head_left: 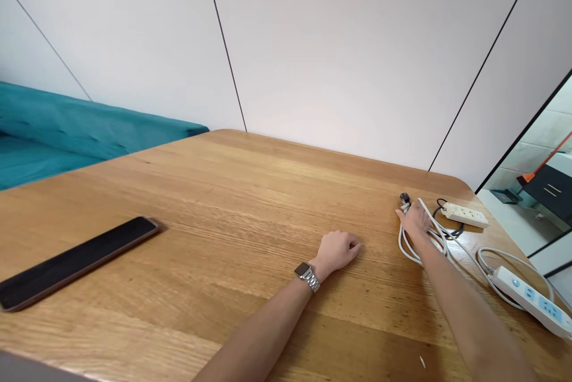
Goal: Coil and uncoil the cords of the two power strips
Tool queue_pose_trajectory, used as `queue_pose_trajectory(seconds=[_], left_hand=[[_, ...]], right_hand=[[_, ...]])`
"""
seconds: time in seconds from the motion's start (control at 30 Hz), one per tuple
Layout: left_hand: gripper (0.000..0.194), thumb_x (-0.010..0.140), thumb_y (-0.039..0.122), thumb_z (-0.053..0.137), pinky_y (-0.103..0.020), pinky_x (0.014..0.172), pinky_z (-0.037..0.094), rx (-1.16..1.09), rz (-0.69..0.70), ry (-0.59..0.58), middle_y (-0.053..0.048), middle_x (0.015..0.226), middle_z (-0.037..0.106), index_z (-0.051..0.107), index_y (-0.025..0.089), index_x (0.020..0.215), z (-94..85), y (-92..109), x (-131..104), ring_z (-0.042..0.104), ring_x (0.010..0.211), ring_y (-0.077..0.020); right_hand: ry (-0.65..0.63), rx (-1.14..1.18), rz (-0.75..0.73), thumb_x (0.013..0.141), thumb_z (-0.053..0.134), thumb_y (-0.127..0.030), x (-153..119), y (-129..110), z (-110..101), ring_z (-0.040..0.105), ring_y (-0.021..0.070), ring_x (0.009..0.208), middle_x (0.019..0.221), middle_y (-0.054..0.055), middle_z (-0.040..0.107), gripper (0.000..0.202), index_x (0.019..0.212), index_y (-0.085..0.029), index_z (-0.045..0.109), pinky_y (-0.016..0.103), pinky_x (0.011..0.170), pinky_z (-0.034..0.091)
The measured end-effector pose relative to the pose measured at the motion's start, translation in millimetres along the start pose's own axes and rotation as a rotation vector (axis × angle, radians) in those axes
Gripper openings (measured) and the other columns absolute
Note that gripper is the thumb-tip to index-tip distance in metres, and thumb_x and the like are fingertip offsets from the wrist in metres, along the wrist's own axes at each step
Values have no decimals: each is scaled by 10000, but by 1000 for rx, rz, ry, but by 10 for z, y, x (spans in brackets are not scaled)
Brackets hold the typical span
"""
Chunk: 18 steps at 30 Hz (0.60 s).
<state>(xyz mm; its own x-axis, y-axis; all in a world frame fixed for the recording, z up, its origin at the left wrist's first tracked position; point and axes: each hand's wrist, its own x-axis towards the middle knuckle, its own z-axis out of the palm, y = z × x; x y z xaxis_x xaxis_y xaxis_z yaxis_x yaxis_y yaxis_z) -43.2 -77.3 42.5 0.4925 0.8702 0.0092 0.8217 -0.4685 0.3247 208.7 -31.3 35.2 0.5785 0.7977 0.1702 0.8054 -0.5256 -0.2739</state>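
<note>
My left hand (pixel 338 249), with a watch (pixel 307 276) on its wrist, rests on the wooden table (pixel 250 203) with its fingers curled and nothing visible in them. Over at the right, my right hand (pixel 415 219) is closed on a coiled white cable (pixel 407 249), near a dark plug (pixel 404 197). Just beyond that hand lies a small cream power strip (pixel 465 215) with a black cord. A larger white power strip (pixel 529 298) with blue sockets sits at the table's right edge, its white cord looping beside it.
A long dark object (pixel 75 263) lies on the table at the left. Behind the table stands a white panelled wall (pixel 322 60), with a teal sofa (pixel 89 126) at the back left. An opening at the right shows an orange broom (pixel 528 177) and a dark cabinet (pixel 552 194).
</note>
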Motion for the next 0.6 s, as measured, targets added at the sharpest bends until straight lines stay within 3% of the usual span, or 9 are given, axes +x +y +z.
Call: queue_pose_trajectory(seconds=[0.13,0.23,0.33,0.4,0.5,0.6], left_hand=[[347,873,433,478,-295,674,423,-76,-11,22,-79,760,696,697,204,731,14,-20,-12,645,757,-228],[368,859,494,508,-299,696,443,-379,-2,88,-71,798,694,704,186,903,57,76,71,623,748,-208],[498,748,544,659,-315,765,474,-988,78,123,-92,907,698,674,137,1034,133,368,256,619,807,-206],[528,655,551,752,-321,813,484,-1341,147,99,-102,923,697,682,118,950,171,639,382,622,854,-212],[523,594,596,780,-319,786,497,-1588,149,146,-88,811,685,668,119,777,133,992,478,625,803,-201],[506,497,537,853,-314,698,508,-1705,130,254,-65,731,669,660,125,717,-85,1144,466,613,692,-177]], right_hand=[[-42,57,-203,826,589,-374,-110,2,-97,658,289,892,951,150,711,290,999,-154,665,337,724,431],[-22,135,-355,853,534,-421,-318,-27,-199,644,224,808,853,65,711,248,879,-204,652,287,669,403],[92,329,-545,847,518,-473,-566,-63,-298,597,194,693,745,44,677,290,766,-205,591,276,621,383],[179,479,-590,830,526,-476,-708,-83,-352,560,187,624,692,40,651,286,723,-212,540,280,590,377],[246,661,-527,806,545,-469,-842,-94,-432,561,200,618,685,45,635,258,738,-225,493,300,592,404],[199,883,-523,787,578,-466,-885,-67,-535,606,217,720,825,70,661,273,865,-216,501,328,657,467]])
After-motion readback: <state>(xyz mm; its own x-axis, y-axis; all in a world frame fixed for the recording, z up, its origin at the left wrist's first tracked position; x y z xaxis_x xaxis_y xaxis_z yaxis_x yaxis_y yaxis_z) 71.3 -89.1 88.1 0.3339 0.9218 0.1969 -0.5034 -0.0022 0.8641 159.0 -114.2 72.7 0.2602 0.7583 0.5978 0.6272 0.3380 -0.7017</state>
